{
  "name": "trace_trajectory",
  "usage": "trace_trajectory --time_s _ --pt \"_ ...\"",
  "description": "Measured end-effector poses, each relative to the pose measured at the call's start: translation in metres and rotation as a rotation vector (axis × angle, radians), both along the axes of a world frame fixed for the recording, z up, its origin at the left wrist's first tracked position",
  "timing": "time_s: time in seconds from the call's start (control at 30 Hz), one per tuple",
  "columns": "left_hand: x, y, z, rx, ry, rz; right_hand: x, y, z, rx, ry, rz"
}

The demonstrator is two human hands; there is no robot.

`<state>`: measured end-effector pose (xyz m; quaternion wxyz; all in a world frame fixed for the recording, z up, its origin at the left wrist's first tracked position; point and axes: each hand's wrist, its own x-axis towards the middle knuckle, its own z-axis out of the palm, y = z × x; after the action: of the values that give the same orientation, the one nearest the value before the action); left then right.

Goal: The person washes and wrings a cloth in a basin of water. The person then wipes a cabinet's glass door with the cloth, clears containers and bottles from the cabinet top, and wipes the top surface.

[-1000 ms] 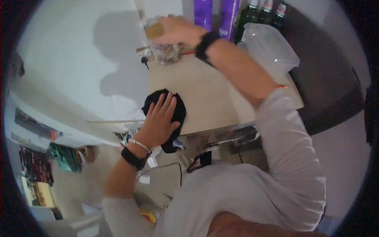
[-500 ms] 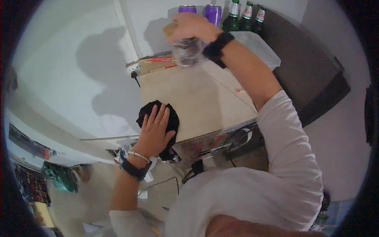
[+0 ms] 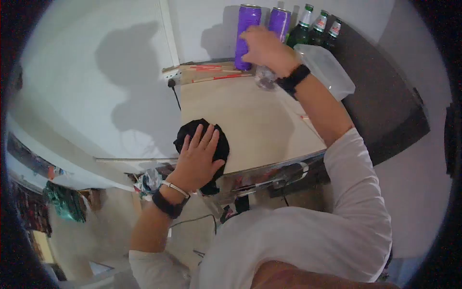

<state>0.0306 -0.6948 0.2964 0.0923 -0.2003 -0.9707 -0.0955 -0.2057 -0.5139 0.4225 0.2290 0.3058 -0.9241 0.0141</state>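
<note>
My left hand (image 3: 198, 156) lies flat with its fingers spread on a bunched black cloth (image 3: 220, 143) at the near left edge of the light wooden tabletop (image 3: 250, 115). My right hand (image 3: 268, 47) is over the back of the tabletop, its fingers apart in front of a tall purple can (image 3: 248, 20); whether they touch the can is unclear. Just below that hand is a clear, glass-like container (image 3: 265, 79), partly covered by the hand and wrist. A second purple can (image 3: 280, 21) is just behind my right hand.
Several red-and-tan sticks (image 3: 221, 77) lie along the back left edge. Green bottles (image 3: 301, 31) stand at the back right, behind a translucent plastic tub (image 3: 329, 72). A power strip (image 3: 172, 74) with a black plug (image 3: 172, 84) is by the wall.
My right hand has moved right, and the clear container under it sits farther right and nearer. More of the purple cans shows as the view shifts. My left hand stays on the black cloth.
</note>
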Motion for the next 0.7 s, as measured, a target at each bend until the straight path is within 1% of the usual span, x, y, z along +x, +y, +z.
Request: trace_trajectory --time_s 0.03,0.1,0.13,0.2,0.27,0.33,0.4,0.63,0.7 --pt "0.001 0.001 0.000 0.003 0.019 -0.008 -0.005 -0.016 -0.006 -0.045 -0.078 0.205" --pt "0.002 0.001 0.003 0.007 -0.021 -0.006 -0.007 -0.054 -0.023 0.061 -0.258 0.220" --pt "0.001 -0.001 0.003 0.011 -0.053 -0.012 -0.016 -0.068 -0.033 0.062 -0.257 0.227" --pt "0.000 -0.003 -0.001 0.013 -0.017 -0.015 -0.025 -0.092 -0.044 0.299 -0.495 0.048" --pt "0.001 -0.003 0.000 0.053 -0.025 -0.025 -0.030 -0.099 -0.050 0.318 -0.501 0.022" --pt "0.000 -0.004 0.000 0.037 -0.042 0.000 -0.037 -0.104 -0.057 0.339 -0.512 -0.001" --pt "0.001 -0.003 0.002 0.058 -0.048 -0.009 -0.042 -0.105 -0.062 0.303 -0.421 0.030" --pt "0.002 -0.003 0.004 0.055 -0.030 -0.022 -0.039 -0.101 -0.059 0.279 -0.519 -0.035" --pt "0.001 -0.002 0.005 0.044 -0.032 -0.022 -0.038 -0.096 -0.063 0.321 -0.432 0.058"
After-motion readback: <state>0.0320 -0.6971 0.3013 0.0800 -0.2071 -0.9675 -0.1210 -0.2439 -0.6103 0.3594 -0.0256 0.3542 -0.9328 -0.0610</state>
